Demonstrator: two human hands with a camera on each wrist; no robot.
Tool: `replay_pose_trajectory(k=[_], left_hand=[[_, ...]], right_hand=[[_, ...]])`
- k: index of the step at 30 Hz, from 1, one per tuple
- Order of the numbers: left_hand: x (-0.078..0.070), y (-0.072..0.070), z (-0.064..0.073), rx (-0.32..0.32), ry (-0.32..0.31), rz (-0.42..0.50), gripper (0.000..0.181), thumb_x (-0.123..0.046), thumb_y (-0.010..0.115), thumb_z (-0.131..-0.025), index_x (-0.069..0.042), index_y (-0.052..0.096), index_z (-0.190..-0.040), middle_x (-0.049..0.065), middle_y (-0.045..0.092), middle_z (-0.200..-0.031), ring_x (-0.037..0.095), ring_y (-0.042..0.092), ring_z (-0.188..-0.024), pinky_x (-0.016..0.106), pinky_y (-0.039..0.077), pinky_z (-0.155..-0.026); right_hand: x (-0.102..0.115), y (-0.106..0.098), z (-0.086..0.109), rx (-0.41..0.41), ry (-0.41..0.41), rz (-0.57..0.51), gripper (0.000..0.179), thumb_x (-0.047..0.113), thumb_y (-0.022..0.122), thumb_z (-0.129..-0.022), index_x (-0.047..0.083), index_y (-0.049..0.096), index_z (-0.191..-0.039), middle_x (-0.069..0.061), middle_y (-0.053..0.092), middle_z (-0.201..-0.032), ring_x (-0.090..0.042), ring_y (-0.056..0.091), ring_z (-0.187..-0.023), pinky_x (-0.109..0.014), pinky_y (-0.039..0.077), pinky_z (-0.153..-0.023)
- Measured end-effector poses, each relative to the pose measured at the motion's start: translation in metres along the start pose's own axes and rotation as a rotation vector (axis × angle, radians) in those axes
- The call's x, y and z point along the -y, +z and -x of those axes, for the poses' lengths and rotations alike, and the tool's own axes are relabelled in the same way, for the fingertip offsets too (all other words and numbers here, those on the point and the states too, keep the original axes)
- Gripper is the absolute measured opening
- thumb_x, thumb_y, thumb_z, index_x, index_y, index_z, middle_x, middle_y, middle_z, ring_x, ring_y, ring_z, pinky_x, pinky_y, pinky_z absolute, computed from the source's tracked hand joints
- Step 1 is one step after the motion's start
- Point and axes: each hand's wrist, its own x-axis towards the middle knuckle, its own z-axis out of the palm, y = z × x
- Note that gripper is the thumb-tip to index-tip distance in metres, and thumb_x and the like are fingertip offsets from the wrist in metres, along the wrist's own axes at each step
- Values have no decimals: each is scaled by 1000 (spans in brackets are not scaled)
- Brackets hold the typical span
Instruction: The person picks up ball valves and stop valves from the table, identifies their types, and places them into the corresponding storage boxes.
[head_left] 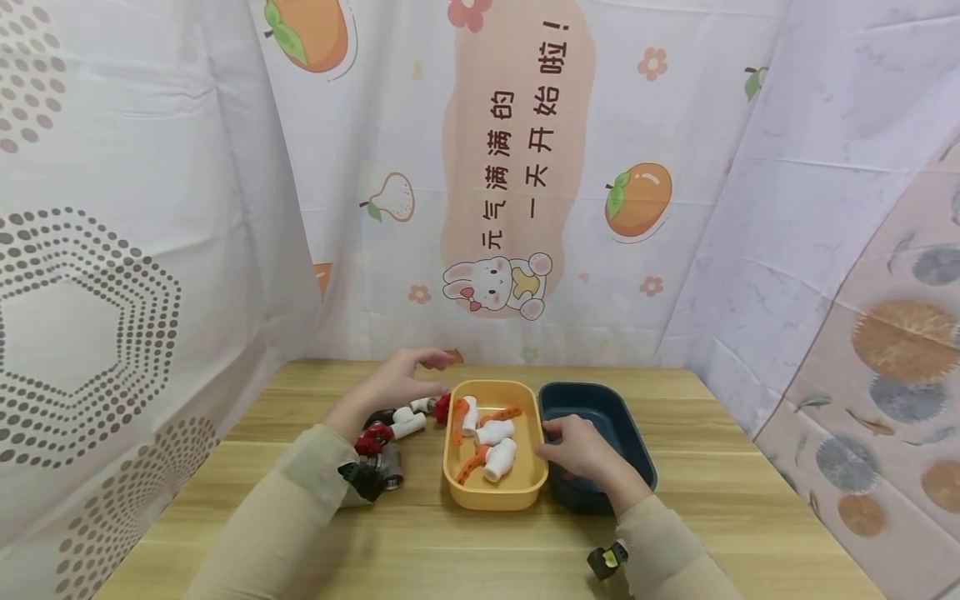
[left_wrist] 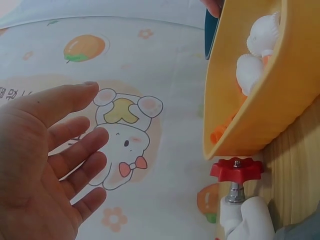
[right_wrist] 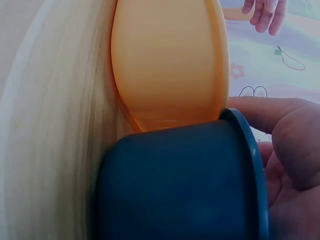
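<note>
My left hand point(head_left: 405, 379) hovers with fingers spread and slightly bent near the yellow bin's far left edge; its palm is bare in the left wrist view. Beside the bin lie white pipe valves with red handwheels point(left_wrist: 237, 170). The yellow bin point(head_left: 495, 500) contains several white plastic fittings point(head_left: 501, 458) with orange handles point(head_left: 468, 467). To its right stands a dark blue bin point(head_left: 637, 446). My right hand point(head_left: 585, 450) is over the blue bin's left part, fingertips right at the rims where both bins meet. Part of a small red piece point(head_left: 567, 476) shows below it.
Left of the yellow bin, a grey piece point(head_left: 390, 462) lies beside the red-handled valves. The wooden table point(head_left: 450, 558) ends at a printed curtain point(head_left: 375, 292) behind, with more curtains on both sides. Small black cameras sit on both wrists.
</note>
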Motion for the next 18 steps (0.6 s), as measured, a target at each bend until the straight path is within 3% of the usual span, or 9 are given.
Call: replay_pose_trajectory(k=[9,18], left_hand=[[2,-7,12,-20,-2,-19,53,-31,79,-90,-13,63,-137,2,66,-127,30,54,-125,55,43,-104],[9,-15,26,-29,-14,-25,57,-34,77,-92,-10,59,-140,6,63,-133,32,53,-128,56,43,-105]], right_hand=[[3,-16,3,-31,-27,12,54,27,76,-93,-1,62,-138,-18,67,-125,-21,65,-55,-34,57,-54],[-3,-45,3,-86,-80,36,57,30,75,-94,0,60,-140,-21,65,-129,-17,68,-65,-34,58,-59]])
